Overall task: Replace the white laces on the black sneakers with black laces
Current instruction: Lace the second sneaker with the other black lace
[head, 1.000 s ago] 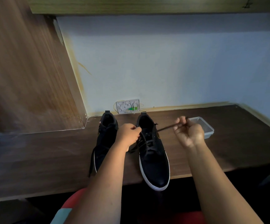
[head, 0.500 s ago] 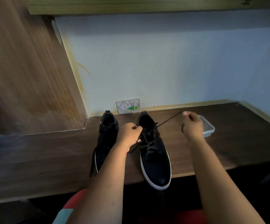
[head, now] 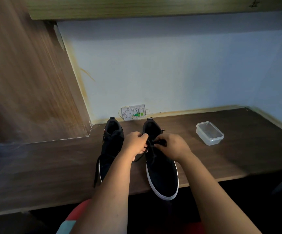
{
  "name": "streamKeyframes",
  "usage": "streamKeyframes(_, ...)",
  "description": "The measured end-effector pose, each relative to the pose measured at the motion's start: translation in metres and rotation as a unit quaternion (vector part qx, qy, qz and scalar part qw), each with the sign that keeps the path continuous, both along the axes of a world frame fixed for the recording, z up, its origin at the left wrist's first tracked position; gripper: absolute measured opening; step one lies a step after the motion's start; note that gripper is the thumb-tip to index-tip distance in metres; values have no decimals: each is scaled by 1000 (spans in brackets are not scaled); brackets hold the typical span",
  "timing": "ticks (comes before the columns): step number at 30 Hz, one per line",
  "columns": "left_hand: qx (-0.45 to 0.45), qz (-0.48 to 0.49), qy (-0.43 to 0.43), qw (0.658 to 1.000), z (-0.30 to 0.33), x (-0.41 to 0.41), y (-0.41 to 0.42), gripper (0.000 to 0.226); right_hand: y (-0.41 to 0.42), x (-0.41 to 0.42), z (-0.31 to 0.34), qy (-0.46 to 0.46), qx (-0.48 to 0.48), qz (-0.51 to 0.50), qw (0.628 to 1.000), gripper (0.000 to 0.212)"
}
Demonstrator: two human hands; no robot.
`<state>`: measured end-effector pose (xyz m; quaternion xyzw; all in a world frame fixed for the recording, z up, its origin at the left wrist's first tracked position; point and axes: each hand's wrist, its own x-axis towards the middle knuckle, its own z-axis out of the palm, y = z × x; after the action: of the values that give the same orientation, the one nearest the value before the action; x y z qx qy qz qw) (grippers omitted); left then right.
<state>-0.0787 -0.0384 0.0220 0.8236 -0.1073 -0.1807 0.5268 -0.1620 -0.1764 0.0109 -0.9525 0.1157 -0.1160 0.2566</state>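
Observation:
Two black sneakers with white soles stand side by side on the dark wooden desk [head: 52,166]. The right sneaker [head: 162,174] has its toe over the desk's front edge, and a black lace [head: 151,149] runs through its eyelets. My left hand [head: 135,142] pinches the lace at the shoe's upper eyelets. My right hand [head: 172,146] grips the same lace just across from it, over the tongue. The left sneaker [head: 110,149] sits partly behind my left forearm, with a loose black lace [head: 96,169] hanging down its outer side.
A clear plastic container [head: 210,133] stands on the desk to the right of the shoes. A white wall socket plate [head: 133,112] sits on the back wall behind them. A wooden side panel [head: 27,81] rises at the left.
My right hand has come back from the far right, where it held the lace pulled out taut, to the shoe's tongue close to my left hand. The left hand stayed put.

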Motion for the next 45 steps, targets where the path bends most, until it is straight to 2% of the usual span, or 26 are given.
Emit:
streamKeyframes(2, 2, -4, -5, 1000, 0, 0, 0, 27, -2, 0, -2, -5, -15, -11, 1000, 13)
streamKeyframes(6, 19, -12, -36, 999, -1, 1, 0, 28, -6, 1, 3, -118, 108, -98, 982, 12)
streamKeyframes(8, 26, -11, -43, 999, -1, 0, -1, 31, -4, 3, 3, -121, 141, -124, 975, 12)
streamKeyframes(11, 33, -7, -40, 999, -4, 0, -3, 38, -3, 5, -3, -146, 173, -113, 968, 8)
streamKeyframes(14, 36, -24, -2, 999, -5, -5, -4, 37, -12, 3, 2, -184, 248, -100, 946, 39)
streamKeyframes(17, 41, -32, 55, 997, -5, -11, -6, 25, -27, 0, 5, -205, 343, -110, 910, 49)
streamKeyframes(20, -3, -3, 120, 993, -3, -15, -8, 13, -33, -11, 9, -162, 293, -146, 931, 40)
streamKeyframes(23, -38, 26, 153, 987, -3, -17, -10, 14, -24, -17, 14, -111, 303, -76, 943, 19)
streamKeyframes(24, -43, 33, 153, 987, -4, -18, -11, 14, -20, -18, 14, -78, 269, -37, 959, 15)
streamKeyframes(26, -50, 42, 147, 987, -6, -19, -12, 12, -13, -16, 13, -12, 138, 17, 990, 11)
streamKeyframes(28, -69, 46, 157, 984, -5, -19, -13, 10, -8, -12, 10, 1, 46, 27, 999, 20)
streamKeyframes(31, -110, 49, 225, 967, -5, -18, -11, 13, -2, -9, 7, 3, -4, 36, 999, 24)
streamKeyframes(35, -137, 59, 281, 948, -6, -20, -9, 19, -1, -9, 7, -14, -15, 19, 1000, 13)
streamKeyframes(39, -165, 70, 319, 931, -6, -21, -6, 20, -4, -10, 5, -4, 60, -5, 998, 9)
streamKeyframes(43, -114, 69, 287, 949, -7, -20, -5, 23, -7, -9, 2, -46, 158, -21, 986, 21)
streamKeyframes(45, -107, 75, 261, 956, -7, -21, -7, 18, -5, -3, -2, -61, 110, -22, 992, 28)
